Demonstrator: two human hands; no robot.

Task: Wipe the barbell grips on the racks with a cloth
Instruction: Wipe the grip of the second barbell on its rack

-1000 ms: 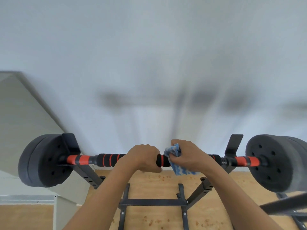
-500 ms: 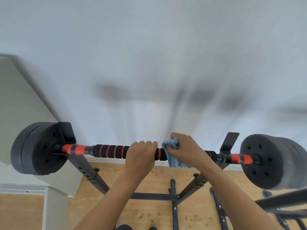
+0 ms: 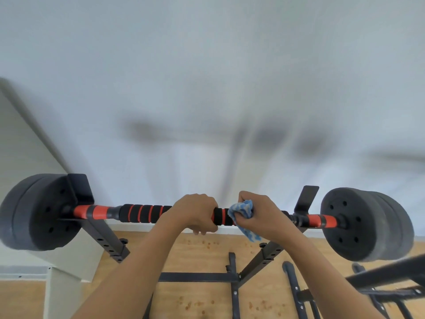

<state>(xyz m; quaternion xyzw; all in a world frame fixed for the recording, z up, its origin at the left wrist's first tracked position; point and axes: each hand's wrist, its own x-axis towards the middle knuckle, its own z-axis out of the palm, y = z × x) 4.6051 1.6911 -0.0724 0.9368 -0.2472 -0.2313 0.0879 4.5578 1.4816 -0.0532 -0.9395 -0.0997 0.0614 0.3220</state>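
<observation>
Barbell (image 3: 315,221) lies level across the two hooks of a black rack (image 3: 103,238). Dark weight plates (image 3: 34,212) sit at each end. A pale wall (image 3: 207,77) is close behind and a wooden floor (image 3: 207,295) lies below.

Left hand (image 3: 195,211): wrapped over the foam grip (image 3: 142,213) near mid-bar, knuckles up, fingers curled round it, fingertips showing underneath. It looks to be steadying the bar.

Right hand (image 3: 266,215): just beside the left, with a short stretch of black and orange foam bare between them. It clutches a blue and white cloth (image 3: 241,209) bunched against the bar, one tail hanging below.

The hands are apart. The left is clamped directly on the bar, the right on the cloth pressed to the bar.

Step in hand, as I judge it: wiping the grip, working the section right of centre. The long ribbed stretch left of the left hand is exposed. Cannot tell whether it has been wiped.

Next move calls for:
- a firm wrap of the cloth round the foam, drawn along its length
- a twist of the wrist to reach the underside
- moving the left hand to uncover the patch it hides
- one hand bracing the bar so it does not roll on the hooks

More dark bars (image 3: 386,275) show at lower right, cut off by the frame. Cannot tell whether they carry another barbell.
</observation>
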